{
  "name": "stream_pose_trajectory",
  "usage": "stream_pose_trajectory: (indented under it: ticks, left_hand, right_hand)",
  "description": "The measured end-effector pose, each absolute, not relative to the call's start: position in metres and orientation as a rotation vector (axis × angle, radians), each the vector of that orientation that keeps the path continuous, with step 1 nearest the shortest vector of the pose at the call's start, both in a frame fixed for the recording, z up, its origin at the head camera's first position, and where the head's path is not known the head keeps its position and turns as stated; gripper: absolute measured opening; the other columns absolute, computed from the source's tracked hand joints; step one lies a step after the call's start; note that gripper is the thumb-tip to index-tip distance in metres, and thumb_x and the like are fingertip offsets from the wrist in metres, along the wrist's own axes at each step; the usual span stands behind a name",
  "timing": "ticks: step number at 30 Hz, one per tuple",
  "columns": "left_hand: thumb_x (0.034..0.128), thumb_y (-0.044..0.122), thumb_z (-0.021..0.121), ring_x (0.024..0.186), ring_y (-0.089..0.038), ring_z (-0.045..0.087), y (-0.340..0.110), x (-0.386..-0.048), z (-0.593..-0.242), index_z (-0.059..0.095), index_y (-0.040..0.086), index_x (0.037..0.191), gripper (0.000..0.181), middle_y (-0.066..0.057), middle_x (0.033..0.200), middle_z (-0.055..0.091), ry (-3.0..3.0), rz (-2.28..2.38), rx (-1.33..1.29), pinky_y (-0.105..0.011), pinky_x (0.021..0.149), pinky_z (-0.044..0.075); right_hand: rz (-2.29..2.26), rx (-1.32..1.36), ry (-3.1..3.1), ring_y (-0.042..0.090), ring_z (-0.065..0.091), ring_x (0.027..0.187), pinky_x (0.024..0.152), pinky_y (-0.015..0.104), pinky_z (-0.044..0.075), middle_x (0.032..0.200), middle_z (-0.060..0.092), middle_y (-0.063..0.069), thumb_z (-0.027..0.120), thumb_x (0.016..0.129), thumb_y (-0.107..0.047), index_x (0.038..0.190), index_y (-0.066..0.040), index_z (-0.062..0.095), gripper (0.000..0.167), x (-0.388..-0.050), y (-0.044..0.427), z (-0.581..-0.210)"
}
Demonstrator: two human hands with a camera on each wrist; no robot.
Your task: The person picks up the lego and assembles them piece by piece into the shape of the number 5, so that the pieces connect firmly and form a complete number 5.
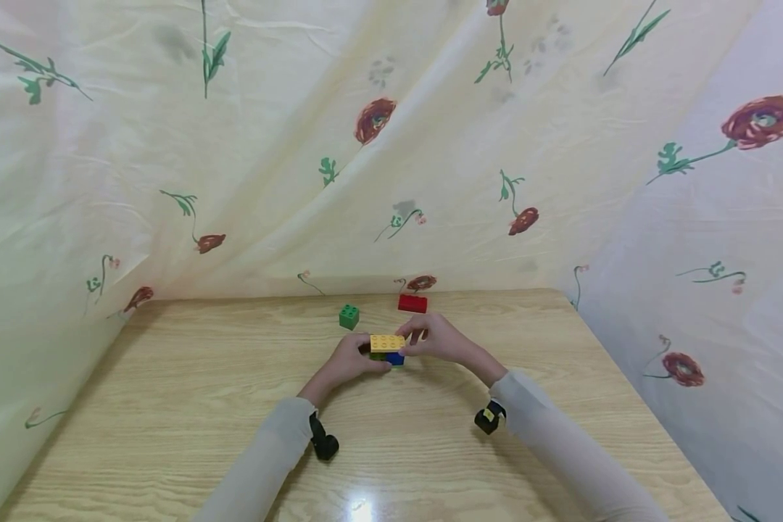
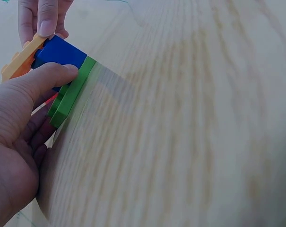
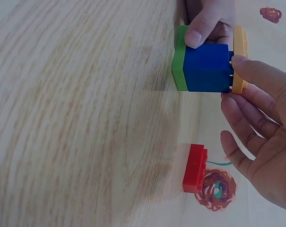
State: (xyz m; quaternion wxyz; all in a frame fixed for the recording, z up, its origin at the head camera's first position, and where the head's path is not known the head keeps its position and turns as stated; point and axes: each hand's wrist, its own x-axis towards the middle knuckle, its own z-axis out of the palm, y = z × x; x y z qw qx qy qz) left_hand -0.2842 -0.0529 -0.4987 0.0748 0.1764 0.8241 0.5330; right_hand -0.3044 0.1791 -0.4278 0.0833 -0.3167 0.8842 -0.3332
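Observation:
Near the middle of the table, a small stack of toy bricks has a thin green brick (image 2: 74, 94) at the bottom and a blue brick (image 3: 208, 68) on it. A flat yellow brick (image 1: 388, 343) lies across the top; some blue studs show in a narrow gap beneath it. My left hand (image 1: 351, 359) grips the stack from the left, its thumb pressed against the blue brick. From the right, my right hand (image 1: 438, 339) pinches the yellow brick at its end between thumb and fingers. The left fingers behind the stack are partly hidden.
A green brick (image 1: 349, 317) stands on the wooden table (image 1: 189, 406) behind the left hand. Close to the back edge lies a red brick (image 1: 412, 303). Flowered cloth (image 1: 267, 145) hangs behind the table and along its sides.

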Motion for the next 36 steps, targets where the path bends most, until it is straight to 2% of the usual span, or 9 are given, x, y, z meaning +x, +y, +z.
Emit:
stream_pose_trajectory:
  ticks: [12, 20, 25, 31, 36]
  left_hand:
    - [0.0831, 0.022, 0.086, 0.103, -0.016, 0.062, -0.0540, -0.2884, -0.5013, 0.073, 0.009, 0.117, 0.039, -0.004, 0.114, 0.072, 2.472, 1.604, 0.553, -0.037, 0.097, 0.050]
    - [0.0840, 0.021, 0.085, 0.107, -0.017, 0.062, -0.0541, -0.2878, -0.4992, 0.071, 0.008, 0.120, 0.040, -0.005, 0.118, 0.071, 2.452, 1.598, 0.533, -0.043, 0.102, 0.050]
    - [0.0839, 0.022, 0.085, 0.110, -0.019, 0.063, -0.0547, -0.2887, -0.4972, 0.071, 0.008, 0.122, 0.043, -0.005, 0.120, 0.070, 2.445, 1.595, 0.517, -0.045, 0.104, 0.049]
    - [0.0833, 0.023, 0.086, 0.107, -0.018, 0.062, -0.0547, -0.2909, -0.4983, 0.072, 0.009, 0.121, 0.042, -0.005, 0.118, 0.070, 2.464, 1.595, 0.524, -0.045, 0.103, 0.049]
    - [0.0808, 0.021, 0.088, 0.104, -0.016, 0.063, -0.0541, -0.2910, -0.5021, 0.073, 0.009, 0.119, 0.042, -0.004, 0.114, 0.070, 2.444, 1.617, 0.546, -0.042, 0.100, 0.050]
  right_hand:
    - [-1.017, -0.941, 2.640, 0.010, 0.066, 0.083, 0.079, 0.027, 0.051, 0.104, 0.074, 0.002, 0.081, 0.087, -0.019, 0.111, -0.010, 0.078, 0.026, -0.3053, 0.1799, -0.4279]
    - [-1.026, -0.957, 2.634, 0.016, 0.068, 0.084, 0.079, 0.029, 0.051, 0.104, 0.074, 0.005, 0.082, 0.087, -0.019, 0.111, -0.007, 0.078, 0.027, -0.3038, 0.1798, -0.4256]
    - [-1.011, -0.955, 2.636, 0.013, 0.067, 0.083, 0.077, 0.027, 0.052, 0.104, 0.074, 0.005, 0.082, 0.086, -0.019, 0.111, -0.007, 0.078, 0.028, -0.3065, 0.1791, -0.4247]
    - [-1.011, -0.928, 2.643, 0.009, 0.066, 0.083, 0.080, 0.030, 0.053, 0.105, 0.075, 0.002, 0.083, 0.085, -0.021, 0.111, -0.010, 0.078, 0.028, -0.3084, 0.1793, -0.4251]
    - [-1.023, -0.960, 2.634, 0.009, 0.067, 0.082, 0.079, 0.031, 0.053, 0.104, 0.076, 0.005, 0.084, 0.085, -0.020, 0.111, -0.007, 0.078, 0.030, -0.3068, 0.1808, -0.4265]
